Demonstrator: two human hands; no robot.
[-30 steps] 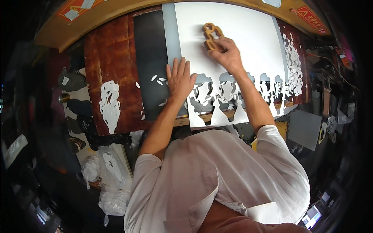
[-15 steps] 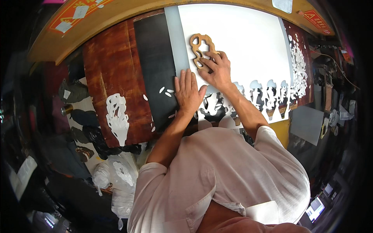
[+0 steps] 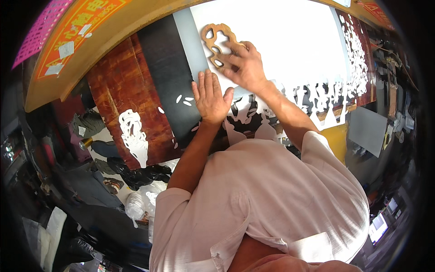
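Observation:
My right hand grips the lower right side of a tan, wood-coloured cutting die, a curvy outline with several openings. The die lies flat on a large white sheet, near its left side. My left hand rests flat, fingers stretched out, at the sheet's left edge, partly over a black mat. It holds nothing. Below my right forearm, the sheet's near margin is a lacy strip of cut-out shapes; the forearm hides part of it.
White cut pieces lie piled on the reddish-brown board at left. Small white scraps cover the board's right end. A yellow machine beam runs along the far side. Plastic bags sit below at left.
The whole view has shifted and tilted a little. My right hand still grips the die, and my left hand remains flat at the sheet's edge.

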